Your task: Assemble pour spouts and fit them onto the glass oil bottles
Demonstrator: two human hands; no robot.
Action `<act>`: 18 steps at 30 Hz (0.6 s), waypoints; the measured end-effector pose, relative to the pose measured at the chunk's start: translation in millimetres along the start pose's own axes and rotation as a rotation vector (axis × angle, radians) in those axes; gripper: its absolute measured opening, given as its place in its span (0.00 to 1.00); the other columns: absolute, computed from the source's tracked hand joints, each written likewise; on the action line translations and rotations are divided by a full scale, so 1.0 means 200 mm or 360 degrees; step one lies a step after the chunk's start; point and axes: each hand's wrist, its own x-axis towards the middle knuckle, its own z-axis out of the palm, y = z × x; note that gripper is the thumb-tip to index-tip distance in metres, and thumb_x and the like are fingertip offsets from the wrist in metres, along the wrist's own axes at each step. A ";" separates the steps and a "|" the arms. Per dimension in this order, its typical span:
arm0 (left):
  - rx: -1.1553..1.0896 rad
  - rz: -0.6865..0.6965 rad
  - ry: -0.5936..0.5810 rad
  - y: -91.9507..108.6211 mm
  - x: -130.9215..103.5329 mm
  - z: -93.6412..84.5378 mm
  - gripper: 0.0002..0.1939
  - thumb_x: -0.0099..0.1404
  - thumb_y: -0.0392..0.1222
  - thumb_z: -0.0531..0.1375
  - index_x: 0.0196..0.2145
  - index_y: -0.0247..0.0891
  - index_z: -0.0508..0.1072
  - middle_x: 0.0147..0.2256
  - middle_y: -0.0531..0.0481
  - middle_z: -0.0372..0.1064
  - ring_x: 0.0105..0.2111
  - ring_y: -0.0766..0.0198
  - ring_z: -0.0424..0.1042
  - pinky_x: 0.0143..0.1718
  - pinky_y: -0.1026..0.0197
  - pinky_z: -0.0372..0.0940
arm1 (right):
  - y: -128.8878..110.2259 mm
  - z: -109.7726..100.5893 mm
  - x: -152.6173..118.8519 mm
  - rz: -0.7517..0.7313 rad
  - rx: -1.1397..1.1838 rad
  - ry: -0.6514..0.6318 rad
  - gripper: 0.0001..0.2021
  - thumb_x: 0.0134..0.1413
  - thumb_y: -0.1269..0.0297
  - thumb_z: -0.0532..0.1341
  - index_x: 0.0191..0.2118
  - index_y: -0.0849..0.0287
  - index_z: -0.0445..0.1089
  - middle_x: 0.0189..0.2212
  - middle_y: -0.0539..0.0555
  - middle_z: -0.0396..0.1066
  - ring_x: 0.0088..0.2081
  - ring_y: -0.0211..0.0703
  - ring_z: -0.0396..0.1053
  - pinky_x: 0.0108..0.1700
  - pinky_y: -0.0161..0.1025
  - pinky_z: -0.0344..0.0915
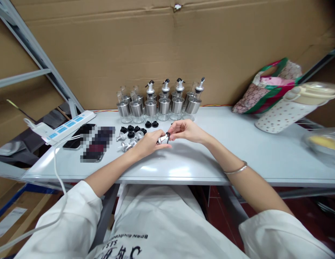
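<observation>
Between my hands, above the table, is a silver bottle pourer spout [163, 139] with a black flip cap [168, 135] at its tip. My left hand [151, 143] is closed round the spout's body. The fingers of my right hand [183, 130] pinch the black cap. Left of my hands lie several black stoppers [130, 128] and loose silver spout parts [127, 145], partly hidden by my left hand. Behind them stand rows of glass oil bottles [151, 107] with steel sleeves. Some front bottles carry fitted spouts [179, 85]; those on the left have bare necks.
A white power strip [71, 126] and phones [75, 142] lie at the left. On the right are a patterned bag [260, 90], a dotted white flask [287, 108] and a plastic-wrapped bowl [325, 147]. A cardboard wall [162, 46] closes off the back of the table.
</observation>
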 end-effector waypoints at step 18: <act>0.0394 0.0135 -0.0027 -0.01 0.00 0.00 0.25 0.63 0.64 0.53 0.36 0.36 0.69 0.29 0.52 0.70 0.25 0.66 0.66 0.36 0.62 0.59 | 0.00 0.00 -0.01 -0.0009 -0.0026 -0.0115 0.14 0.36 0.66 0.72 0.28 0.62 0.67 0.23 0.50 0.76 0.25 0.36 0.73 0.33 0.37 0.69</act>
